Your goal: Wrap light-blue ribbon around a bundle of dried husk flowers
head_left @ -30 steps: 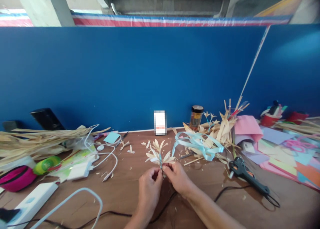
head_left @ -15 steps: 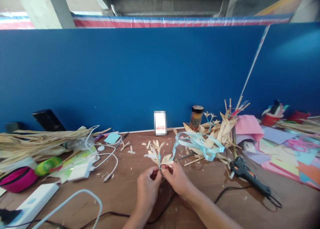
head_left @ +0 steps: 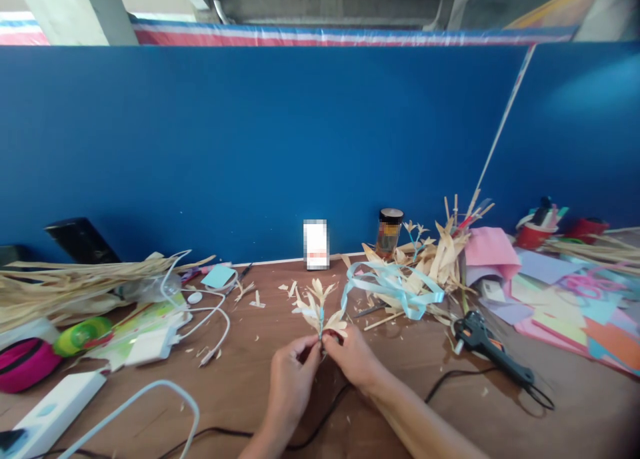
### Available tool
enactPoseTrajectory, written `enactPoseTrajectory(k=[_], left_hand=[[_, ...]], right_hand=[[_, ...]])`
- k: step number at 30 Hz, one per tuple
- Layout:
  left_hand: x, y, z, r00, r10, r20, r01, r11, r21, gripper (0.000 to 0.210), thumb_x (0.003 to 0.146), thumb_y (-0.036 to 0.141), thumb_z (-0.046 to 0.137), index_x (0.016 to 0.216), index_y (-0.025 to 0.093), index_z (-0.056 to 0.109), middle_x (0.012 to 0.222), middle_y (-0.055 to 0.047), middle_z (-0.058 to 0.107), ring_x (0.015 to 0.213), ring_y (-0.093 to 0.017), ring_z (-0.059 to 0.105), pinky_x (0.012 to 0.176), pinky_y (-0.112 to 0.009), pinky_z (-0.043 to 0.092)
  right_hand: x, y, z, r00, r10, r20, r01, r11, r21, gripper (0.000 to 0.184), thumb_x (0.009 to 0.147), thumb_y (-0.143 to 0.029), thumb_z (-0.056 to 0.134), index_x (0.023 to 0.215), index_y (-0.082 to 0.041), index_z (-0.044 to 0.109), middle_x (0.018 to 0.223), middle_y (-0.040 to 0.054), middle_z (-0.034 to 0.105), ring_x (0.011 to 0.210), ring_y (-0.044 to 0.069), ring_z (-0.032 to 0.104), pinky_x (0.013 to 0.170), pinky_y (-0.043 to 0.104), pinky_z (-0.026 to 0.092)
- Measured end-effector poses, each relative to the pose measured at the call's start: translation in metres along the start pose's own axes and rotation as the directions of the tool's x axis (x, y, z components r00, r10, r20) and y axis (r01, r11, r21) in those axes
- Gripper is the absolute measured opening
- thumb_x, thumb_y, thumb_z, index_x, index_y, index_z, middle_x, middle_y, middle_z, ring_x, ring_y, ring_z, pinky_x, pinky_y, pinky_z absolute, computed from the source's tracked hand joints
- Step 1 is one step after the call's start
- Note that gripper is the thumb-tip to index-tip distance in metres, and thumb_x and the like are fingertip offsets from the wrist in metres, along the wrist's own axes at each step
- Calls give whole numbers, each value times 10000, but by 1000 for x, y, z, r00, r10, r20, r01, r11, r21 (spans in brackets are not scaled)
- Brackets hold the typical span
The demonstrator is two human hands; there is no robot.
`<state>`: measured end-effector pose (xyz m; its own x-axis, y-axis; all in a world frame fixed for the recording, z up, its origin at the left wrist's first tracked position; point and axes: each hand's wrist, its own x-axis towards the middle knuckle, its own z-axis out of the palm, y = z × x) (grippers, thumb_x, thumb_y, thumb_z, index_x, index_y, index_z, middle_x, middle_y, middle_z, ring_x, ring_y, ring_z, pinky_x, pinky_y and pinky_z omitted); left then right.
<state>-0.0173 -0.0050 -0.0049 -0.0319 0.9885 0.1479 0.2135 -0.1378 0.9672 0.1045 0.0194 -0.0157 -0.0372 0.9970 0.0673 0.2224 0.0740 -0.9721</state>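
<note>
A small flower of pale dried husk petals [head_left: 319,297] stands upright above my fingertips, its stem wrapped in light blue ribbon. Thumb and fingers of my left hand [head_left: 295,372] pinch the lower stem from the left. From the other side my right hand [head_left: 354,356] pinches the same stem, fingers curled just under the right-hand petals. The stem's lower end is hidden by my fingers. A loose length of light blue ribbon [head_left: 395,282] runs from near the flower to a tangle at the right.
A black glue gun [head_left: 493,352] lies right, its cord passing under my arms. Dried husks [head_left: 447,255], a jar [head_left: 389,233] and coloured paper [head_left: 555,305] are beyond. On the left are a power strip [head_left: 60,412], white cables [head_left: 223,312] and a husk bundle [head_left: 75,285].
The view has shifted slightly, so the table things sit a little further left. Both hands keep their pinch on the flower stem, with the petals turned only slightly.
</note>
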Motion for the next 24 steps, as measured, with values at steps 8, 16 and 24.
enactPoseTrajectory(k=[8,16,24], left_hand=[[2,-5,-2,999,-22,45,27,992,-127,240,705,284,589,893,182,699,841,-63,708,788,-214,622,730,-287,465],[6,-5,-6,881,-432,193,468,733,-494,244,534,258,750,721,125,669,622,-28,661,548,-97,580,563,-200,455],[9,-10,-5,904,-400,149,422,783,-457,235,512,250,759,643,110,623,520,13,601,475,-62,515,496,-165,408]], right_hand=[[1,-4,0,1000,-1,-5,1,998,62,136,675,-270,519,655,-145,567,620,7,559,608,149,491,580,248,392],[0,-8,-5,978,-172,116,166,984,59,127,736,-228,490,641,-155,531,606,-19,501,595,117,452,570,215,370],[1,-4,-5,975,-187,122,183,982,47,99,748,-220,506,719,-143,561,675,3,556,654,133,504,620,226,395]])
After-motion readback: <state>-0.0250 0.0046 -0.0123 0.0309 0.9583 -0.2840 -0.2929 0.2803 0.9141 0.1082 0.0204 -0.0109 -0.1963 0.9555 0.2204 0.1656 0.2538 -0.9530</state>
